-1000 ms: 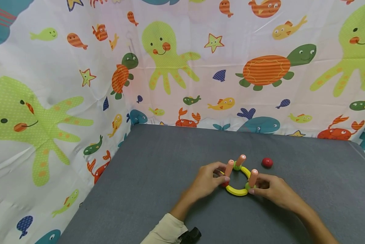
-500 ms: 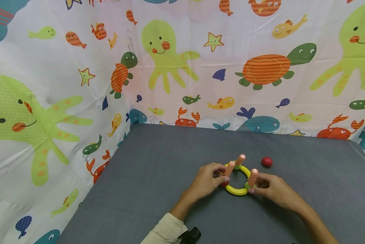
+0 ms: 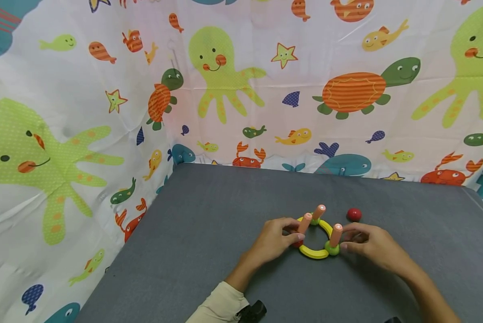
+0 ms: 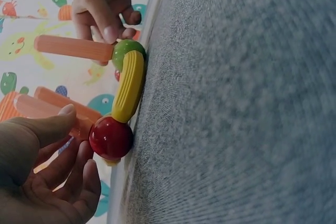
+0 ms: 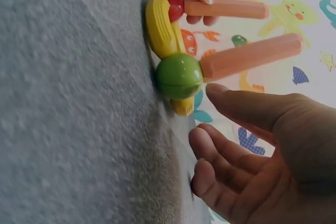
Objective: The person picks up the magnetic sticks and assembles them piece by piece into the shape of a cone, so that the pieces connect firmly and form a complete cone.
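A toy ring of yellow curved pieces joined by balls lies on the grey table, with three orange rods standing up from it. My left hand pinches the left rod just above the red ball; its thumb lies on that rod. My right hand hovers just right of the green ball and its rod, fingers relaxed and apart from both. In the right wrist view the thumb is close to the rod's base beside the green ball.
A loose red ball lies on the table behind my right hand. Sheets printed with sea animals hang at the back and left of the table. The table's left edge drops off beside the sheet.
My right hand has let go of the green ball and rod and drawn back slightly to the right, fingers spread. The left hand keeps its hold.
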A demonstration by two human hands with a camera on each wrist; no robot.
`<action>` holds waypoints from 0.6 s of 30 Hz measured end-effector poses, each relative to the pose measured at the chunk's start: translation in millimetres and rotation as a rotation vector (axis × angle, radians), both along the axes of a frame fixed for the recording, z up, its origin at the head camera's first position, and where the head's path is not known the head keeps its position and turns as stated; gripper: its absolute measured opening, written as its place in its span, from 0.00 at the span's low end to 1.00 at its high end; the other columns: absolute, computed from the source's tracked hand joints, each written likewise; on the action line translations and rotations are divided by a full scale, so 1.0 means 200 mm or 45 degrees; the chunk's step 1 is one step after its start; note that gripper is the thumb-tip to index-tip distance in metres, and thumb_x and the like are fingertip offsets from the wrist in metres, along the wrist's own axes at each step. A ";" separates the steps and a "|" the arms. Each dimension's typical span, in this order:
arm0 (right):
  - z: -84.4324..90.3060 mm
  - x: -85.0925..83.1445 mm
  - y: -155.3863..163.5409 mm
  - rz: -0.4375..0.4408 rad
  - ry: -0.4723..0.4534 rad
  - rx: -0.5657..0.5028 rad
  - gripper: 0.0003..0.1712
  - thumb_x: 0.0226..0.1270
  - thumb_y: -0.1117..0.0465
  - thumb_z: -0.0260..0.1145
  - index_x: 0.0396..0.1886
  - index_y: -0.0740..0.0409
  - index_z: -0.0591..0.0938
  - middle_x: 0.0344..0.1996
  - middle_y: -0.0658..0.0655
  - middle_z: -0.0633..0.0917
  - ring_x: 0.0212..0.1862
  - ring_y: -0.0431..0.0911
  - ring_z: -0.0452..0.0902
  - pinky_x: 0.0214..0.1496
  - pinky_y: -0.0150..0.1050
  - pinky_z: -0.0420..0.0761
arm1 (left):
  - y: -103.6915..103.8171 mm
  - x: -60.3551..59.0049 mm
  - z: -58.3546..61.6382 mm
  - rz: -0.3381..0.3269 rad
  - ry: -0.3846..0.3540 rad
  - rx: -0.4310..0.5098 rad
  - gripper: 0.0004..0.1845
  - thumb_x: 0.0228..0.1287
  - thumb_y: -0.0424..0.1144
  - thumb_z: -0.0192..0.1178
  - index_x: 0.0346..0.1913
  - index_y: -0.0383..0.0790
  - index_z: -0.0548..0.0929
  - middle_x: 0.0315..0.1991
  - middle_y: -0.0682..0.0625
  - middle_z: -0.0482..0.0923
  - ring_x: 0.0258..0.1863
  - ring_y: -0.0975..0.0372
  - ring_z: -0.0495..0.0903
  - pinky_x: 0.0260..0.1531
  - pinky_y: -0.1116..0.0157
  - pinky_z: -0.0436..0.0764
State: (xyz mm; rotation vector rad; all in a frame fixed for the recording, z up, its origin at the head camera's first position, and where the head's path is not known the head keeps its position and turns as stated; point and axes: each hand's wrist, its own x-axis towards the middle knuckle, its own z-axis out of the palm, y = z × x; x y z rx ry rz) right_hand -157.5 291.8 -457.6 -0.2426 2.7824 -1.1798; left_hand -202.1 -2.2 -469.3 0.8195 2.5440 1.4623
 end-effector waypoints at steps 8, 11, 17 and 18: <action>0.00 -0.04 0.04 -0.122 0.172 0.121 0.23 0.69 0.50 0.77 0.58 0.56 0.87 0.46 0.58 0.89 0.44 0.50 0.85 0.38 0.37 0.83 | 0.00 0.00 -0.02 -0.001 -0.009 -0.002 0.14 0.72 0.43 0.70 0.57 0.44 0.89 0.45 0.56 0.88 0.42 0.73 0.83 0.43 0.73 0.82; -0.01 -0.07 0.06 -0.172 0.240 0.138 0.27 0.70 0.49 0.77 0.61 0.58 0.85 0.50 0.61 0.87 0.48 0.55 0.85 0.41 0.41 0.82 | 0.00 0.00 -0.02 -0.003 -0.019 -0.003 0.15 0.73 0.43 0.70 0.57 0.44 0.89 0.46 0.56 0.88 0.43 0.73 0.83 0.43 0.73 0.82; -0.04 -0.14 0.10 -0.237 0.359 0.167 0.30 0.70 0.52 0.77 0.66 0.62 0.81 0.53 0.69 0.80 0.52 0.64 0.82 0.44 0.54 0.81 | 0.00 0.00 -0.02 0.000 -0.016 -0.004 0.15 0.72 0.43 0.70 0.58 0.45 0.89 0.46 0.56 0.88 0.43 0.72 0.83 0.43 0.73 0.82; -0.05 -0.15 0.10 -0.239 0.367 0.170 0.30 0.70 0.53 0.76 0.66 0.63 0.81 0.54 0.70 0.79 0.52 0.65 0.82 0.45 0.57 0.80 | 0.00 0.00 -0.02 0.000 -0.015 -0.003 0.15 0.72 0.43 0.70 0.58 0.45 0.89 0.46 0.56 0.88 0.43 0.72 0.83 0.43 0.73 0.82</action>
